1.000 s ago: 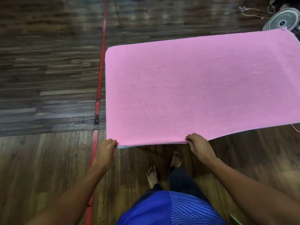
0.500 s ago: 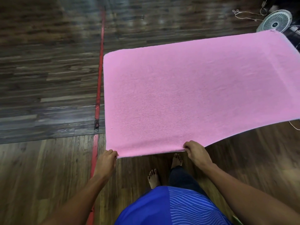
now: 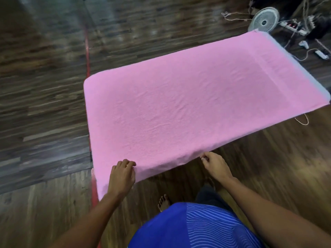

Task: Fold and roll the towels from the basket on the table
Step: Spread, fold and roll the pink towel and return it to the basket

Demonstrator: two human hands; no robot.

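A large pink towel (image 3: 188, 104) lies spread flat in front of me, folded double, with a pale blue strip showing along its far right end. Its near edge droops a little. My left hand (image 3: 122, 174) rests on that near edge a short way in from the left corner, fingers curled on the cloth. Further right along the same edge, my right hand (image 3: 215, 163) pinches it with the fingertips. The surface under the towel is hidden.
A white floor fan (image 3: 264, 20) stands beyond the towel's far right corner, with a power strip (image 3: 293, 27) and loose cables beside it. A red tape line (image 3: 87, 56) runs along the wooden floor at the towel's left side. My bare foot (image 3: 163, 201) shows below.
The towel's near edge has come down and toward me. My left hand has shifted right, off the corner, and the two hands are now closer together. The view has swung, showing the right end.
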